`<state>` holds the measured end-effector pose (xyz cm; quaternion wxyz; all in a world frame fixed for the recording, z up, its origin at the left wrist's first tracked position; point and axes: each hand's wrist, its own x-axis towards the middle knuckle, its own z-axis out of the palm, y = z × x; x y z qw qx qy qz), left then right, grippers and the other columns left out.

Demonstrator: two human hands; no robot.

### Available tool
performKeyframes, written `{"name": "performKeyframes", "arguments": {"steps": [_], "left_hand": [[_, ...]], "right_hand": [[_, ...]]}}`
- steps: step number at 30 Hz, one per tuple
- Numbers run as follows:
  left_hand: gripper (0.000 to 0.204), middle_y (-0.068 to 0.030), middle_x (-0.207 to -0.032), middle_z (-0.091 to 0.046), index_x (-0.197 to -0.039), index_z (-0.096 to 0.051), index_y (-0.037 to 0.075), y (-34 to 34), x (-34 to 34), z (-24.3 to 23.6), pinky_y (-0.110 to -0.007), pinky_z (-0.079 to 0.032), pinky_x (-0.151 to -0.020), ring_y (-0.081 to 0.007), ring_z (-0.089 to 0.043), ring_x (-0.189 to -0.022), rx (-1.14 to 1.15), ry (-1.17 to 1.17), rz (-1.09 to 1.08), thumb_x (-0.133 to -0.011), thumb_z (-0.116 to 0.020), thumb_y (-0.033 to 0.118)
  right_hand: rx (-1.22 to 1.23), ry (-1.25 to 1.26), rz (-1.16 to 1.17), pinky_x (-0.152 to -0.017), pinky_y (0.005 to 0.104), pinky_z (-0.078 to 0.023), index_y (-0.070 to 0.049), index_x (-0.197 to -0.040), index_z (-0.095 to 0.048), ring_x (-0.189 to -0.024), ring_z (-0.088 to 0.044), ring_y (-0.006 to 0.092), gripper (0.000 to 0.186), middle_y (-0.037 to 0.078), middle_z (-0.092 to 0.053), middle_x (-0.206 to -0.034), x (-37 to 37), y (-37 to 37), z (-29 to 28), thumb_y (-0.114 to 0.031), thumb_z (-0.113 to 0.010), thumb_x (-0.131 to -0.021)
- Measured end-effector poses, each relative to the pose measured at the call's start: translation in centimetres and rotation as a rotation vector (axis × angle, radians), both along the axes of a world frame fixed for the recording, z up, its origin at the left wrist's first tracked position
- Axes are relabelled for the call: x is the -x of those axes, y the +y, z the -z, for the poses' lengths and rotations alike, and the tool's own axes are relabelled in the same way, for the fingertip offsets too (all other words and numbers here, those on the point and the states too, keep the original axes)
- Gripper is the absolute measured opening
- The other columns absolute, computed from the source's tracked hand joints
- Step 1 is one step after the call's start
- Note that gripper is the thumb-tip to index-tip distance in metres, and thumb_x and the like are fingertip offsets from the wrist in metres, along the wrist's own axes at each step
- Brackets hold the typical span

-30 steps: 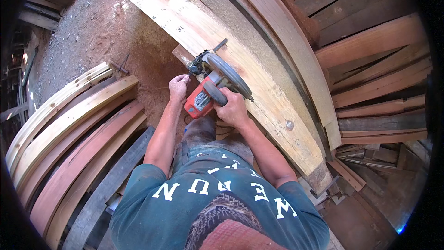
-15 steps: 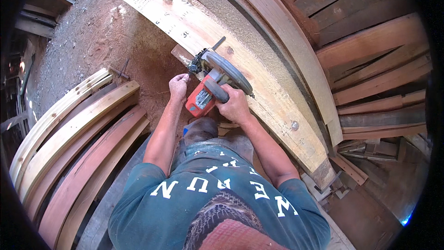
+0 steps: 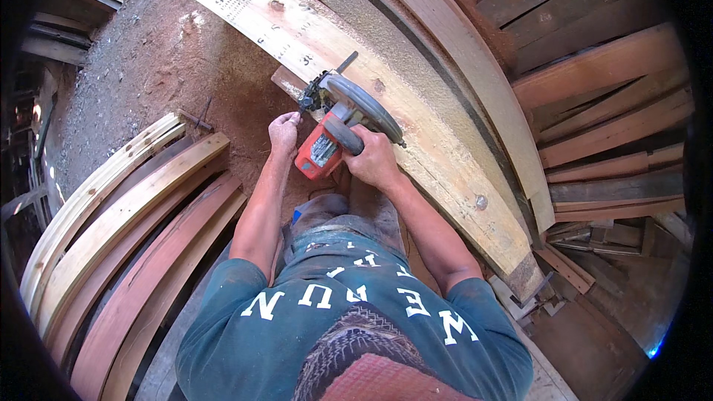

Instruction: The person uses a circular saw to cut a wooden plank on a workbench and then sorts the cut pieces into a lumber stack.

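Note:
An orange-red circular saw (image 3: 319, 151) with a grey blade guard rests on a long pale wooden plank (image 3: 416, 120) that runs from far left to near right. My right hand (image 3: 373, 156) is wrapped round the saw's dark rear handle. My left hand (image 3: 284, 132) is closed, its fingertips pinched at the near-left side of the saw's base, beside dark metal fittings. What lies between those fingers is too small to make out. A dark flat bar (image 3: 347, 62) sticks out across the plank from the front of the saw.
Sawdust-covered boards (image 3: 445, 59) lie along the plank's far side. Several long boards (image 3: 134, 200) are stacked at the left. More boards (image 3: 609, 67) stand piled at the right. Beneath is a dirt floor (image 3: 160, 67) with sawdust. A small wood block (image 3: 288, 82) shows under the plank's edge.
The saw and both hands sit slightly farther left and away in the view, while the plank appears shifted slightly right. Both hands keep the same hold.

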<state>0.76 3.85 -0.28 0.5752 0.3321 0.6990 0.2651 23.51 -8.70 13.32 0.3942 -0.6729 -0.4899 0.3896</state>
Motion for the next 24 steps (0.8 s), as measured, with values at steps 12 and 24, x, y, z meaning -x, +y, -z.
{"name": "performKeyframes", "arguments": {"steps": [12,24], "left_hand": [[0.019,-0.0067,-0.095,-0.074,-0.111,-0.075,-0.003,-0.3,0.4,-0.6,-0.031,-0.053,-0.080,-0.0152,-0.066,-0.084,-0.020,0.020,-0.004,-0.101,-0.070,0.012],[0.020,-0.0080,-0.096,-0.075,-0.112,-0.075,-0.004,-0.7,2.2,-0.4,-0.031,-0.053,-0.081,-0.0162,-0.067,-0.086,-0.030,0.053,-0.014,-0.100,-0.070,0.012]], "right_hand": [[0.010,0.022,-0.009,-0.076,0.0469,-0.058,-0.005,-0.107,-0.073,-0.089,-0.073,0.0431,0.027,0.023,-0.073,-0.092,0.5,0.0,-0.5,-0.011,-0.077,-0.081],[0.035,0.043,-0.007,-0.077,0.0513,-0.059,-0.008,-0.109,-0.073,-0.088,-0.073,0.0434,0.031,0.023,-0.075,-0.092,2.3,-0.3,-0.6,-0.016,-0.077,-0.080]]}}
